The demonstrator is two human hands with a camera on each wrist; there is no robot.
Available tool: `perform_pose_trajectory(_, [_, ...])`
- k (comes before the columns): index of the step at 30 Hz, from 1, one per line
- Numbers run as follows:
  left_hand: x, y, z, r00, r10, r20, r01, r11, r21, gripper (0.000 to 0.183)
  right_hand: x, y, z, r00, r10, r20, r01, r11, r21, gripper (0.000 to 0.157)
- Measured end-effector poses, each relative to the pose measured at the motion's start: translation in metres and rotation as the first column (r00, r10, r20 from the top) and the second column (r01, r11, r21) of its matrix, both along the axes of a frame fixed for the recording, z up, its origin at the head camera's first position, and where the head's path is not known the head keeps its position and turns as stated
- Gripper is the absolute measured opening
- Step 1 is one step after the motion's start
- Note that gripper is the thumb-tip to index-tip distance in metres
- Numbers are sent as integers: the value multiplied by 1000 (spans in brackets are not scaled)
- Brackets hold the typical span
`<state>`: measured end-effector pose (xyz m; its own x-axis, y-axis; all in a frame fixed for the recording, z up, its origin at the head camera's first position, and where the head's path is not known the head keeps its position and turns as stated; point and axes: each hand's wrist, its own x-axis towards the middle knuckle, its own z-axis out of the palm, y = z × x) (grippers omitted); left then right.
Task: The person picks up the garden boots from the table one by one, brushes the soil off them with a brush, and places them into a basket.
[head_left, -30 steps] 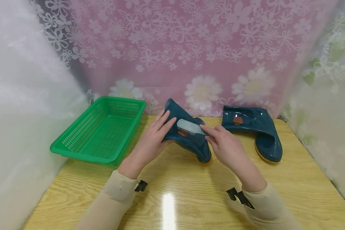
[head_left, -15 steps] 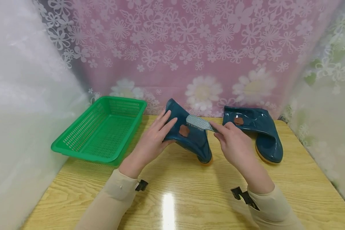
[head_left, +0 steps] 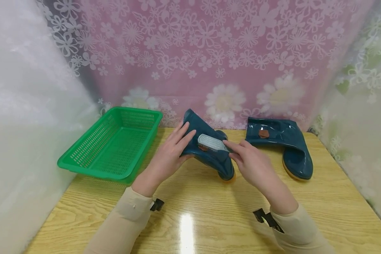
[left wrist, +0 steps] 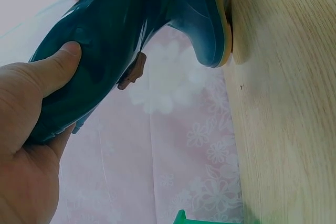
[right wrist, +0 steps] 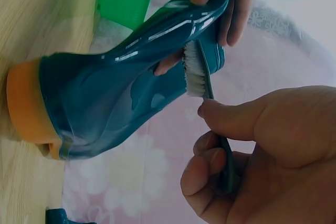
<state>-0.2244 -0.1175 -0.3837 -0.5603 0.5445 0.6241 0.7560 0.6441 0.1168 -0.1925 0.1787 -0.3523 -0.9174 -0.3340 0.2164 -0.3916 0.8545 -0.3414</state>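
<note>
A dark teal rubber boot (head_left: 216, 159) with an orange sole leans tilted on the table. Around its shaft opening my left hand (head_left: 168, 151) grips it, thumb on one side and fingers on the other in the left wrist view. My right hand (head_left: 254, 162) pinches the handle of a brush (head_left: 211, 141), its back facing up in the head view. White bristles (right wrist: 194, 72) lie against the shaft in the right wrist view. The brush partly covers a reddish-brown patch (head_left: 203, 148), which stands out from the boot's surface as a lump (left wrist: 133, 72) in the left wrist view.
A second teal boot (head_left: 287, 132) lies on its side at the right, bearing a similar brown patch (head_left: 263, 133). On the left stands a green plastic basket (head_left: 95, 173). The wooden table (head_left: 225, 218) ends at a flowered pink curtain (head_left: 184, 81).
My right hand moved the brush right and up, uncovering the brown patch, then back left and down over it. My left hand and the boot stay in place.
</note>
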Motion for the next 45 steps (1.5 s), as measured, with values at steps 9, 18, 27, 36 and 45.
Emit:
perform_pose_trajectory(9, [0,0,0,1000,-9,17,9,1000,-2,86,-3,12,1,1000,-2,27,2,1000,7,47])
perform_pose_trajectory(18, [1,0,1,1000,-6,22,6,1000,-6,85,3,25,12,1000,-27,3,27,1000,9,45])
perform_pose_trajectory(27, [0,-1,1,1000,-8,4,8,1000,-5,86,3,15,12,1000,-16,-7,15,999,-45,45])
perform_pose_trajectory(36, [1,2,1,1000,-4,16,4,1000,-12,87,7,8,12,996,-46,-74,37,992,-121,44])
perform_pose_trajectory(45, [2,1,2,1000,6,26,-6,1000,-7,86,3,6,5,998,-24,-64,20,998,-64,44])
